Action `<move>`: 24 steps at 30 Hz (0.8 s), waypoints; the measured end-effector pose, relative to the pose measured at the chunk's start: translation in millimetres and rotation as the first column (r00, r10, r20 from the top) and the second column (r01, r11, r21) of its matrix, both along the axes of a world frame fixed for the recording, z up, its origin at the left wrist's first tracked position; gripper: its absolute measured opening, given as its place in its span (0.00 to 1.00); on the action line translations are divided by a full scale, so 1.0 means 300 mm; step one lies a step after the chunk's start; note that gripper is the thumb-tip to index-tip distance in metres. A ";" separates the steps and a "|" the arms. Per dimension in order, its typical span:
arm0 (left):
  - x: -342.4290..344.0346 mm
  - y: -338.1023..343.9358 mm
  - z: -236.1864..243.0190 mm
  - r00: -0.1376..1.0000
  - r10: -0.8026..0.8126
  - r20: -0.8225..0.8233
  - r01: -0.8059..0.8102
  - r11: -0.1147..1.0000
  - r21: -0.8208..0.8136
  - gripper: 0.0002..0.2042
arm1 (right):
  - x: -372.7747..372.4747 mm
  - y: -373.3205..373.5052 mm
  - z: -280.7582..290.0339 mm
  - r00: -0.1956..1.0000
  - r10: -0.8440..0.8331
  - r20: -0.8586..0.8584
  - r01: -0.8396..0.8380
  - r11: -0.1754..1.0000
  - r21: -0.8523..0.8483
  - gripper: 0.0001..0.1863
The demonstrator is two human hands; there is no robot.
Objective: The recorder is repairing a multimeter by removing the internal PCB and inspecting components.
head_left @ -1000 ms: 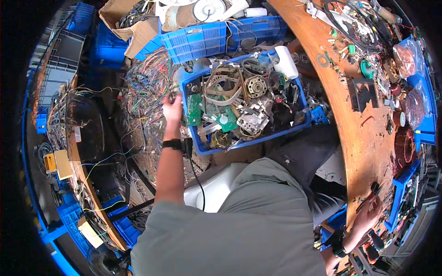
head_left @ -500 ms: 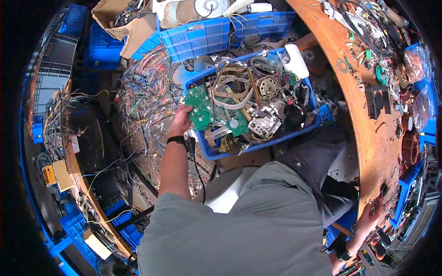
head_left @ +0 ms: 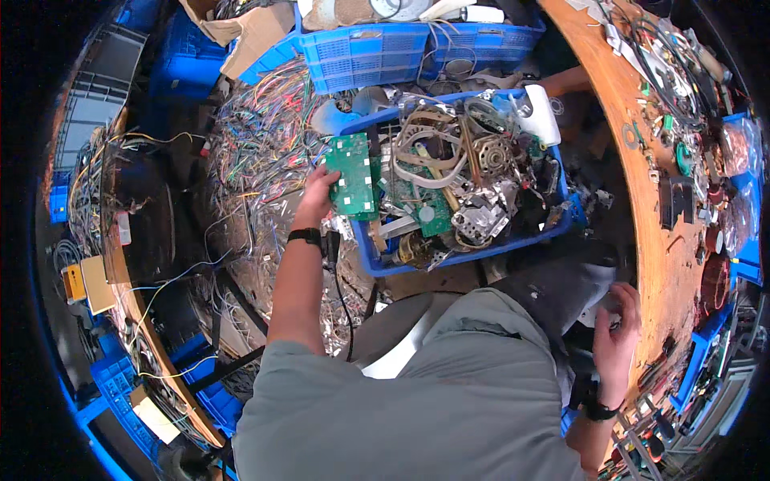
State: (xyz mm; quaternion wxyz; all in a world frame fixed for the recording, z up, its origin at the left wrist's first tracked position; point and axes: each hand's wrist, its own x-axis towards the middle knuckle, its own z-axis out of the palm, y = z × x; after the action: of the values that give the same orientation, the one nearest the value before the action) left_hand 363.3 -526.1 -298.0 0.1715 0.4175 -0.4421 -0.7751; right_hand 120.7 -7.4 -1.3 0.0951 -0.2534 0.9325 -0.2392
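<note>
My left hand (head_left: 319, 189) is closed on the left edge of a green circuit board (head_left: 354, 178). The board is tilted up at the left side of a blue bin (head_left: 437, 267), partly over its rim. Inside the bin lie a pale curved plastic frame (head_left: 433, 174), a round metal part (head_left: 491, 154), a silver metal block (head_left: 482, 216) and another green circuit board (head_left: 435, 215). My right hand (head_left: 618, 330) is beside the wooden bench's edge, near my leg, fingers bent and apart with nothing in them.
A wooden bench (head_left: 654, 264) curves along the right, bearing cables and small parts. Heaped coloured wires (head_left: 265, 144) cover the floor left of the bin. Behind it stand blue crates (head_left: 365, 56). A black cable (head_left: 343, 301) hangs by my left wrist.
My right hand has come off the bench and moved left, toward my leg. My left hand has turned the circuit board more upright. The whole view has shifted slightly.
</note>
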 end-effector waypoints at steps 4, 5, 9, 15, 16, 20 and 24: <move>-0.019 0.011 -0.015 0.998 -0.065 0.022 0.065 0.998 -0.002 0.17 | 0.001 -0.131 -0.107 0.942 0.217 0.256 -0.181 0.971 -0.157 0.18; -0.016 0.025 -0.020 0.998 -0.065 0.020 0.065 0.998 0.000 0.17 | -0.002 -0.191 -0.136 0.895 0.333 0.297 -0.296 0.941 -0.165 0.18; 0.007 0.039 -0.067 1.000 -0.005 0.024 0.004 0.999 0.043 0.19 | 0.029 -0.433 -0.268 0.681 0.504 0.532 -0.409 0.864 -0.295 0.17; -0.003 0.002 -0.213 0.962 -0.142 0.234 0.199 0.949 -0.244 0.15 | 0.086 -0.495 -0.345 0.622 0.525 0.581 -0.511 0.834 -0.207 0.18; -0.017 -0.008 -0.236 0.912 -0.077 0.403 0.264 0.862 -0.432 0.17 | 0.081 -0.473 -0.351 0.624 0.520 0.584 -0.510 0.837 -0.200 0.18; -0.060 0.010 -0.229 0.878 -0.059 0.476 0.334 0.787 -0.519 0.17 | 0.045 -0.349 -0.333 0.699 0.416 0.582 -0.431 0.894 -0.122 0.17; -0.085 0.041 -0.145 0.930 0.005 0.367 0.183 0.861 -0.474 0.12 | 0.007 -0.246 -0.321 0.781 0.300 0.548 -0.321 0.945 -0.060 0.17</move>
State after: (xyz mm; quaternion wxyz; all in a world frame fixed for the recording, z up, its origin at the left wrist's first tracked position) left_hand 337.6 -513.7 -341.6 0.1544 0.4706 -0.6704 -0.5525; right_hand 122.8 -81.2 -97.5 0.4013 -0.3220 0.8153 -0.2655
